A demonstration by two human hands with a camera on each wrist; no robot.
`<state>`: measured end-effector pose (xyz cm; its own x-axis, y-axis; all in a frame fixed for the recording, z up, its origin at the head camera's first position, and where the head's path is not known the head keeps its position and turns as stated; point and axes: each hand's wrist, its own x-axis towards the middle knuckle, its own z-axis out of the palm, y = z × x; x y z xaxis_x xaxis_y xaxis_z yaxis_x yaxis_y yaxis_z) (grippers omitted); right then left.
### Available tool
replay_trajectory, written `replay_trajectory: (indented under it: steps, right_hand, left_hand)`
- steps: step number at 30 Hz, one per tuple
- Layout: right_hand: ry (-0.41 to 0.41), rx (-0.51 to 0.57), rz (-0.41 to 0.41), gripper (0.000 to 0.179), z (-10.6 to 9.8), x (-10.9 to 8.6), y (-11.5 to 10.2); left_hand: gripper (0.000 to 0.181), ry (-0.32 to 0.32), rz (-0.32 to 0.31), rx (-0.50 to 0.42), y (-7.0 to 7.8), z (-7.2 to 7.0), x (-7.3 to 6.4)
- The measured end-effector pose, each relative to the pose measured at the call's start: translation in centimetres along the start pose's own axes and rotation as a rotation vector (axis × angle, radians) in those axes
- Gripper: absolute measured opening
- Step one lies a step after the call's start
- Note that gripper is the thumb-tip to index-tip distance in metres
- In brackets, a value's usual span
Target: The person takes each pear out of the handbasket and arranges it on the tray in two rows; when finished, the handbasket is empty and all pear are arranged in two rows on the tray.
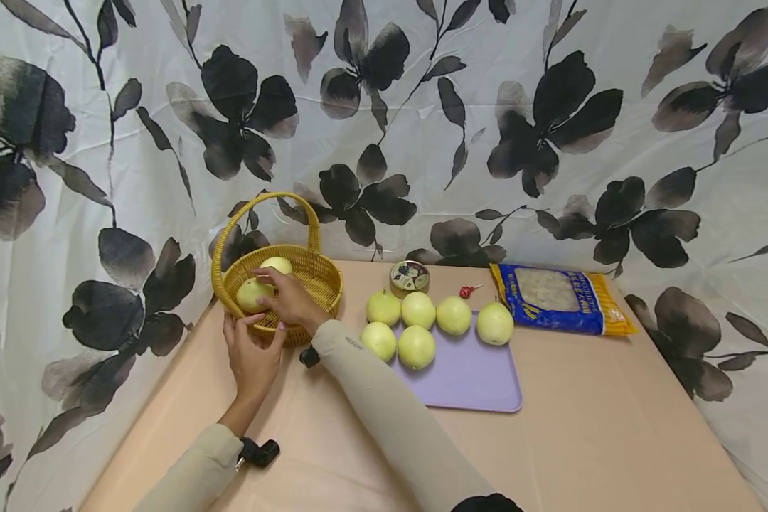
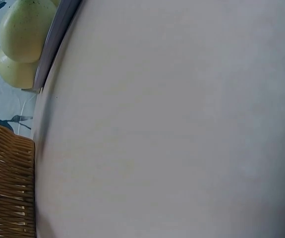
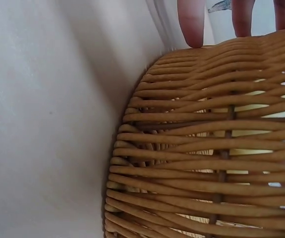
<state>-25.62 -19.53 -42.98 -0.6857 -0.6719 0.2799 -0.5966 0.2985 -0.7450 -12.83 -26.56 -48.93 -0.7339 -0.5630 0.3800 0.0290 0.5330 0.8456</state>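
Observation:
In the head view a yellow wicker basket [image 1: 307,277] with a tall handle stands at the left of the table. Curved over a pale green pear [image 1: 249,295] inside it, my right hand [image 1: 291,302] grips the fruit near the left side. Behind that lies another pear [image 1: 278,264], partly covered by the fingers. My left hand [image 1: 252,355] rests against the basket's front left, thumb and fingers spread along the rim. From the right wrist, straight fingers [image 3: 192,22] touch the woven wall [image 3: 182,148]. The left wrist view catches only the basket's edge [image 2: 8,183].
Several pears [image 1: 416,347] sit on and beside a lilac tray [image 1: 480,387] right of the basket. Behind them are a round tin [image 1: 409,277] and a red lollipop [image 1: 466,291]. A blue and yellow food packet [image 1: 557,299] lies at the back right, before a floral curtain [image 1: 454,142].

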Motion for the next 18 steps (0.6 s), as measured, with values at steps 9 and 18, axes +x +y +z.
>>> replay_trajectory:
  steps: [9, 18]
  right_hand:
    - [-0.051, -0.042, -0.067, 0.062, 0.11, -0.16, 0.18]
    - [-0.038, -0.015, -0.046, 0.063, 0.10, -0.33, -0.08]
  left_hand:
    - [0.053, -0.010, -0.004, 0.002, -0.06, -0.21, -0.15]
    - [0.052, -0.019, -0.017, 0.008, 0.12, -0.40, -0.11]
